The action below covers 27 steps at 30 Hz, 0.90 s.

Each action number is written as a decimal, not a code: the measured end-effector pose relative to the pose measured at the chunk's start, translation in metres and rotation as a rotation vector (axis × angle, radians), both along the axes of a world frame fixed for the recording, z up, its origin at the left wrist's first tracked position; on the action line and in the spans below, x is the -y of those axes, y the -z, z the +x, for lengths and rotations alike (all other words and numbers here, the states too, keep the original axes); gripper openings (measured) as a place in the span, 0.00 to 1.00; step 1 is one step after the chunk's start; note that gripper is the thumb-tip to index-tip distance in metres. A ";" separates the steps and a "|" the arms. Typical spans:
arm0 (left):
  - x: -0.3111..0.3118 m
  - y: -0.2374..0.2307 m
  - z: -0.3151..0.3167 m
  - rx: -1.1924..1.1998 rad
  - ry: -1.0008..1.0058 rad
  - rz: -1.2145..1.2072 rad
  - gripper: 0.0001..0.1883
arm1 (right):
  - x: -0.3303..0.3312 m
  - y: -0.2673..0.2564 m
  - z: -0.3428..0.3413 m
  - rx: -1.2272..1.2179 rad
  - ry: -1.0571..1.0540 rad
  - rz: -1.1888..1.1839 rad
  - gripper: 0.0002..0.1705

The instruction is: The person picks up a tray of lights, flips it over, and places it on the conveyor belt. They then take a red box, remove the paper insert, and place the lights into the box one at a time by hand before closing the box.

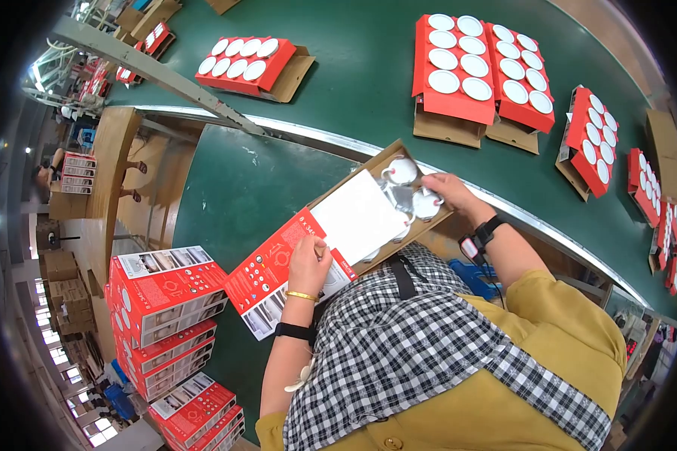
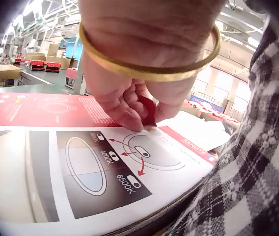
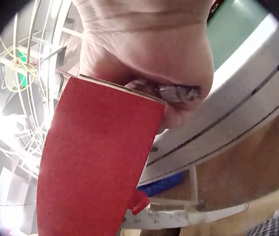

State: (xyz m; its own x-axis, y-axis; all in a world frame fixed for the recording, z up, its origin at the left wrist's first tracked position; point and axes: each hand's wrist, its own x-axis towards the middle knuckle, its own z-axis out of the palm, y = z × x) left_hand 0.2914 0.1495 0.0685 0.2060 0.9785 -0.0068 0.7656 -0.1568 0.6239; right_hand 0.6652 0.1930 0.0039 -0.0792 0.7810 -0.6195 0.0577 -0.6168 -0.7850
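A long carton (image 1: 391,150) lies open and slanted in front of me, its printed red lid (image 1: 267,259) folded out to the left. White sheet material (image 1: 361,214) covers its middle. White round fittings (image 1: 403,171) and shiny plastic packets show at its right end. My left hand (image 1: 308,267) is over the lid's inner edge, fingers curled, pinching a small red flap (image 2: 149,109). My right hand (image 1: 451,189) reaches over the carton's right end, beside a white fitting (image 1: 427,204). Behind the red end wall (image 3: 100,157), its fingers curl round a greyish shiny plastic piece (image 3: 179,93).
Red printed boxes (image 1: 165,293) stand stacked at the left. Across the metal rail (image 1: 504,214), red trays of white discs (image 1: 455,56) stand on a green surface (image 1: 353,60). A metal post (image 1: 158,71) slants across the upper left; a person's legs (image 1: 135,180) show beyond.
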 end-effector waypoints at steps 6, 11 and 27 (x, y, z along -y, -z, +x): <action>-0.006 -0.010 0.005 -0.067 -0.032 -0.154 0.07 | -0.003 -0.018 0.026 -0.121 0.137 0.001 0.34; -0.007 -0.034 0.039 -0.258 0.276 0.131 0.24 | -0.003 -0.015 0.029 -0.399 0.131 -0.184 0.35; -0.035 -0.080 0.063 0.175 -0.115 -0.220 0.23 | -0.011 -0.021 0.034 -0.366 0.012 -0.130 0.42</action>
